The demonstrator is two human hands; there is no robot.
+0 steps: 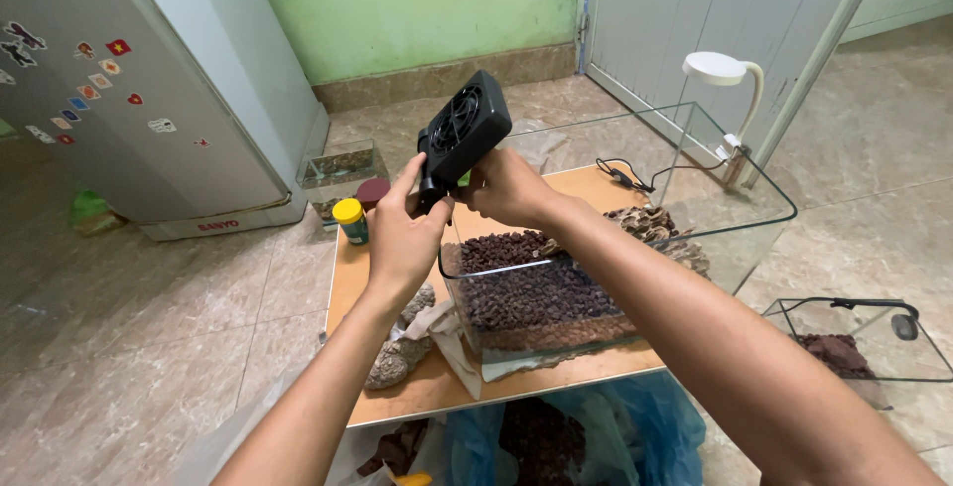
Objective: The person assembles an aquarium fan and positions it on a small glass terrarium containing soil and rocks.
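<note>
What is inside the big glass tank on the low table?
The glass tank holds a layer of dark brown gravel and a ridged grey-brown rock behind it. The right hand and black fan cover part of the tank's back corner.

Grey fridge (149,99) with magnets, yellow-lidded jar (349,219), white clip lamp (723,71), small glass tank (864,342), blue bag (635,426).

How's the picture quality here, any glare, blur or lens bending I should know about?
Head view: soft, even daylight with faint shadows. The glass tank shows only mild reflections, so its dark gravel reads clearly. The black fan, left hand and right hand are sharp. Wide-angle distortion tilts the fridge and door frame at the edges and stretches the forearms.
</note>
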